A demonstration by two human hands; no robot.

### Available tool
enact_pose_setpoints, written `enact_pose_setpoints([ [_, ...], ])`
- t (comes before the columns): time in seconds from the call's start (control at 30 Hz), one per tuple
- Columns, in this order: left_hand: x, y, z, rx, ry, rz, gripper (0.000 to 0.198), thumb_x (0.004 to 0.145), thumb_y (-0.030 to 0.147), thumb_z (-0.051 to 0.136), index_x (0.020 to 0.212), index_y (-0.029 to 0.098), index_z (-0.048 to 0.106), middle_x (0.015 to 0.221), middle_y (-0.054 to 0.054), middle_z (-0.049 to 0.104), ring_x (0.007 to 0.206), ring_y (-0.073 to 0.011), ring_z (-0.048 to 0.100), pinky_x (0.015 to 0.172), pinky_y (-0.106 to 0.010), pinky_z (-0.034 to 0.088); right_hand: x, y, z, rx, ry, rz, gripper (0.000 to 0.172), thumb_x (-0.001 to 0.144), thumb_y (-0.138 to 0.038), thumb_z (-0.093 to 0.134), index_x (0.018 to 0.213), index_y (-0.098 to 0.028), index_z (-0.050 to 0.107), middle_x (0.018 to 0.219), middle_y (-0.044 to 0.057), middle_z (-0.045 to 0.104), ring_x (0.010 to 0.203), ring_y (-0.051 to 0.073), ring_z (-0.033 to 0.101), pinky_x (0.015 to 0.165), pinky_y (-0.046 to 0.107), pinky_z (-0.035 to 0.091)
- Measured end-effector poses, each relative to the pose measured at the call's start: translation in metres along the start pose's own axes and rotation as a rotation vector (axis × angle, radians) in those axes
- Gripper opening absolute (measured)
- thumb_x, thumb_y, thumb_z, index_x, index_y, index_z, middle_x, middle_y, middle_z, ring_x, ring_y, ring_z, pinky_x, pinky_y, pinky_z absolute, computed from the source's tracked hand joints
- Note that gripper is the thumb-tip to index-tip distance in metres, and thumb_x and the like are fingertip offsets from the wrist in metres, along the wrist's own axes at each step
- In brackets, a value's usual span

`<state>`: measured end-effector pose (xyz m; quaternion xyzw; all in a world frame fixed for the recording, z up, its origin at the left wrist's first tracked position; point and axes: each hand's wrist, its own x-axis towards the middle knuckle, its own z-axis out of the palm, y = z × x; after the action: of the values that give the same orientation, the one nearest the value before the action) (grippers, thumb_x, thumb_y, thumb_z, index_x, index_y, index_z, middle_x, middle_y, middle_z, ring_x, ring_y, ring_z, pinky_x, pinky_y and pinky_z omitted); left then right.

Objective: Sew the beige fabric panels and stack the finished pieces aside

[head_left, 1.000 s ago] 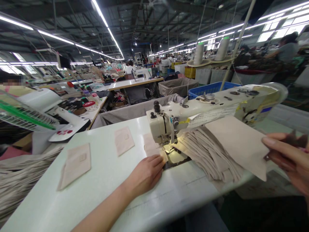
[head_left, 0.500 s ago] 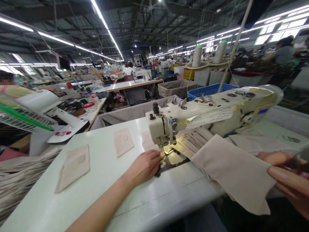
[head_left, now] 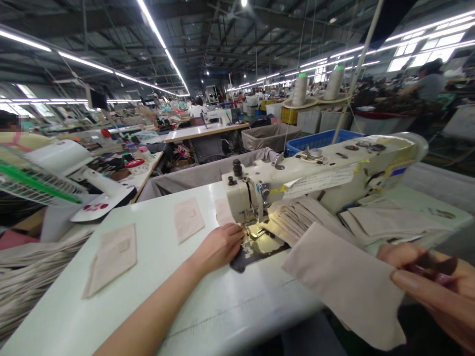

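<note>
My left hand [head_left: 219,245] lies beside the needle area of a cream sewing machine [head_left: 297,173], its fingers bent and close together. Their tips are hidden, so what they hold, if anything, cannot be made out. Just behind them a beige fabric piece [head_left: 223,211] shows partly, left of the machine head. My right hand [head_left: 426,282] pinches a flat beige fabric panel [head_left: 343,279] between thumb and fingers, in front of the table edge. A dark and pinkish object [head_left: 436,269], too blurred to name, sits in that palm. Bunched beige pieces [head_left: 300,215] lie under the machine arm.
Two beige pieces with small patches, one nearer [head_left: 115,259] and one farther [head_left: 188,219], lie on the pale green table [head_left: 148,212]. A white fan [head_left: 61,158] stands left. More folded fabric [head_left: 389,222] lies right. Thread cones [head_left: 300,90] and a blue crate [head_left: 322,141] are behind.
My right hand has brought the fabric panel left and slightly lower. More of the folded fabric behind it shows now. My left hand has shifted slightly left; the view has shifted a little too.
</note>
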<state>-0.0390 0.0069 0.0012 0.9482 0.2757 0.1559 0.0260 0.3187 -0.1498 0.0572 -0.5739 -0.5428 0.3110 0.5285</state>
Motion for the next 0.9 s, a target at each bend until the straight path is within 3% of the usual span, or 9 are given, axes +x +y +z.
enact_pose_setpoints([
  [0.1,-0.001,-0.001,0.002,0.009,-0.01,-0.015,0.033,0.101,0.023,0.038,0.118,0.014,0.065,0.109,-0.013,0.068,0.104,-0.0249,0.064,0.093,-0.039,0.056,0.001,0.006,-0.001,-0.137,-0.213,-0.208,0.022,0.083,-0.043,0.07,0.069,-0.027,0.072,0.074,0.005,0.068,0.068,0.022,0.067,0.059,0.027,0.055],
  [0.2,-0.002,-0.001,0.005,0.007,0.011,-0.024,0.033,0.102,0.024,0.037,0.116,0.014,0.065,0.111,-0.013,0.068,0.106,-0.0249,0.063,0.095,-0.04,0.055,-0.007,0.007,0.01,-0.361,-0.222,-0.381,0.013,0.084,-0.038,0.069,0.075,-0.03,0.073,0.096,0.006,0.07,0.082,0.022,0.071,0.066,0.025,0.058],
  [0.3,-0.004,0.0,0.007,0.007,0.057,-0.032,0.032,0.101,0.023,0.038,0.117,0.015,0.065,0.114,-0.014,0.068,0.107,-0.0246,0.064,0.095,-0.041,0.056,-0.018,0.004,0.031,-0.44,-0.244,-0.5,0.011,0.084,-0.036,0.068,0.075,-0.031,0.073,0.112,0.006,0.07,0.081,0.02,0.073,0.062,0.024,0.059],
  [0.37,-0.006,0.0,0.009,0.0,0.076,-0.031,0.032,0.101,0.022,0.038,0.117,0.015,0.065,0.115,-0.014,0.067,0.107,-0.0244,0.063,0.095,-0.041,0.056,-0.024,0.005,0.047,-0.396,-0.306,-0.508,0.011,0.085,-0.032,0.067,0.076,-0.03,0.072,0.107,0.006,0.072,0.077,0.019,0.072,0.063,0.023,0.059],
  [0.47,-0.008,0.001,0.012,-0.005,0.095,-0.051,0.031,0.101,0.021,0.04,0.118,0.014,0.064,0.118,-0.014,0.066,0.11,-0.0245,0.062,0.098,-0.042,0.055,-0.032,0.017,0.074,-0.304,-0.438,-0.352,0.014,0.089,-0.029,0.059,0.081,-0.028,0.07,0.077,0.002,0.072,0.066,0.017,0.069,0.061,0.022,0.056],
  [0.6,-0.009,0.004,0.016,0.0,0.094,-0.099,0.031,0.1,0.022,0.042,0.124,0.014,0.061,0.123,-0.014,0.065,0.114,-0.0245,0.062,0.102,-0.042,0.054,-0.04,0.039,0.105,-0.286,-0.411,-0.19,0.019,0.093,-0.029,0.05,0.092,-0.025,0.068,0.072,-0.001,0.069,0.062,0.014,0.066,0.058,0.019,0.052],
  [0.77,-0.018,-0.001,0.015,0.03,0.084,-0.159,0.033,0.1,0.024,0.045,0.127,0.013,0.06,0.124,-0.015,0.065,0.117,-0.0269,0.061,0.102,-0.044,0.053,-0.04,0.038,0.11,-0.346,-0.367,-0.489,0.025,0.077,-0.012,0.057,0.09,-0.026,0.072,0.089,0.004,0.07,0.074,0.016,0.068,0.064,0.022,0.053],
  [0.83,-0.027,-0.006,0.011,0.046,0.083,-0.197,0.033,0.1,0.024,0.045,0.127,0.013,0.06,0.122,-0.016,0.066,0.115,-0.0277,0.062,0.099,-0.044,0.054,-0.037,0.033,0.104,-0.356,-0.382,-0.596,0.031,0.074,-0.009,0.06,0.094,-0.029,0.073,0.081,0.003,0.067,0.069,0.016,0.066,0.059,0.021,0.05],
  [0.9,-0.036,-0.007,0.007,0.056,0.093,-0.239,0.033,0.1,0.025,0.045,0.124,0.013,0.063,0.118,-0.016,0.067,0.111,-0.0281,0.064,0.096,-0.045,0.055,-0.035,0.029,0.1,-0.308,-0.453,-0.612,0.03,0.077,-0.012,0.061,0.098,-0.03,0.072,0.065,-0.002,0.062,0.056,0.013,0.06,0.052,0.02,0.045],
])
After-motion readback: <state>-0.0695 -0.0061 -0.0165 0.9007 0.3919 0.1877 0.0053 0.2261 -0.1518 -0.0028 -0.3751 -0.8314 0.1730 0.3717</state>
